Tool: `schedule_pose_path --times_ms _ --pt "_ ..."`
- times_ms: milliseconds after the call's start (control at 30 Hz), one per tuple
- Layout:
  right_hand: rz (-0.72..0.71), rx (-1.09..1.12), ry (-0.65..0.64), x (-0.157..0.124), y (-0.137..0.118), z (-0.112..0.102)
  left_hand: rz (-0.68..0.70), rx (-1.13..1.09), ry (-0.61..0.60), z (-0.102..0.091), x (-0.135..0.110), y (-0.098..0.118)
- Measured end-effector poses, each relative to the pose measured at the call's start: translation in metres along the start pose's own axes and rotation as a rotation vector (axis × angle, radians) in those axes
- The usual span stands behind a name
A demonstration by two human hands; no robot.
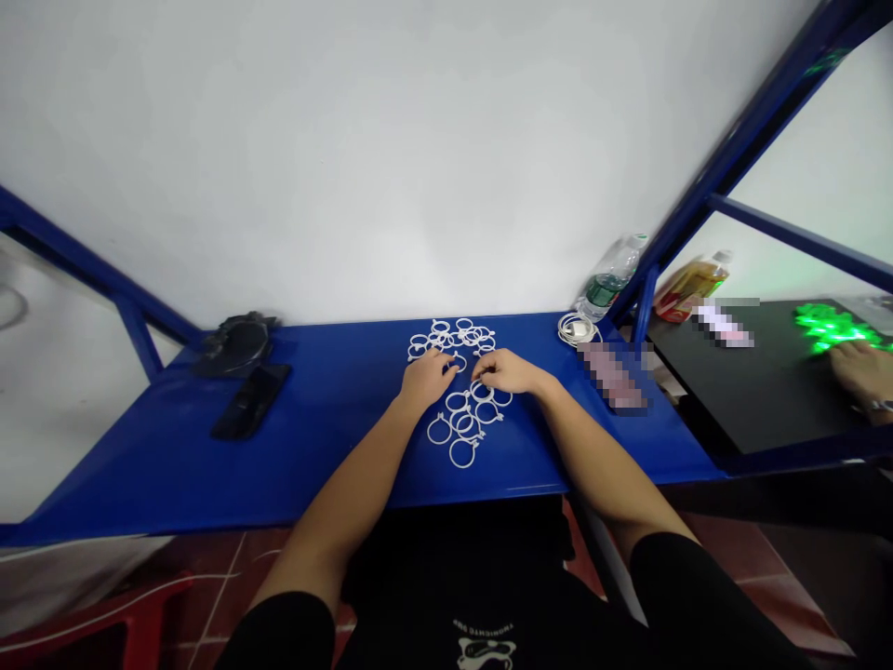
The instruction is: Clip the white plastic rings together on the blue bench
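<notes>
Several white plastic rings lie on the blue table [209,456] in two groups: a far pile [453,337] near the wall and a near cluster [466,423] closer to me. My left hand [427,377] rests between the groups, fingers curled, its fingertips touching a white ring [457,364]. My right hand [503,371] sits just to its right, fingers bent inward and pinched on a ring at the top of the near cluster. The two hands nearly meet over the rings.
A black phone [251,400] and a dark bundled object [235,342] lie at the table's left. A coiled white charger [578,328] and a water bottle [608,275] stand at the right. Another person's hand [861,370] rests on the neighbouring black table by green lights.
</notes>
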State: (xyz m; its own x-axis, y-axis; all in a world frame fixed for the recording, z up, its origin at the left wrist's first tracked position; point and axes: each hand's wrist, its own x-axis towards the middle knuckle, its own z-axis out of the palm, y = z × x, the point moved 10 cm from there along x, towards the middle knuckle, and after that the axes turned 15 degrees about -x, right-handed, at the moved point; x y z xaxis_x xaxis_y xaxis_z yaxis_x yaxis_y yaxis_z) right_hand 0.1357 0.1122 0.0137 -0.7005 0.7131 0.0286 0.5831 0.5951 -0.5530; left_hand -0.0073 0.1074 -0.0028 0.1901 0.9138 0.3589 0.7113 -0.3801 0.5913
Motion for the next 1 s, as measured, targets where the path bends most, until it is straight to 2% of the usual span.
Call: schedule_pose_path --times_ms 100,267,467,700,900,1000 --pt "-0.026 -0.056 0.038 -0.001 0.0 -0.006 -0.017 -0.043 0.007 0.0 0.001 -0.002" --pt "-0.076 -0.03 0.055 -0.001 -0.004 -0.008 -0.08 -0.131 0.005 0.001 0.004 -0.009" --pt "0.025 -0.13 0.224 0.002 0.007 -0.02 -0.143 -0.071 0.006 0.002 0.004 -0.011" --pt "0.089 -0.195 0.173 0.004 0.008 -0.012 -0.033 -0.061 0.053 -0.002 0.004 0.002" --pt "0.064 -0.206 0.229 0.004 -0.001 -0.017 0.082 -0.11 0.238 -0.028 -0.002 0.026" --pt "0.028 -0.166 0.242 0.003 -0.006 -0.018 0.173 -0.13 0.262 -0.033 -0.006 0.04"
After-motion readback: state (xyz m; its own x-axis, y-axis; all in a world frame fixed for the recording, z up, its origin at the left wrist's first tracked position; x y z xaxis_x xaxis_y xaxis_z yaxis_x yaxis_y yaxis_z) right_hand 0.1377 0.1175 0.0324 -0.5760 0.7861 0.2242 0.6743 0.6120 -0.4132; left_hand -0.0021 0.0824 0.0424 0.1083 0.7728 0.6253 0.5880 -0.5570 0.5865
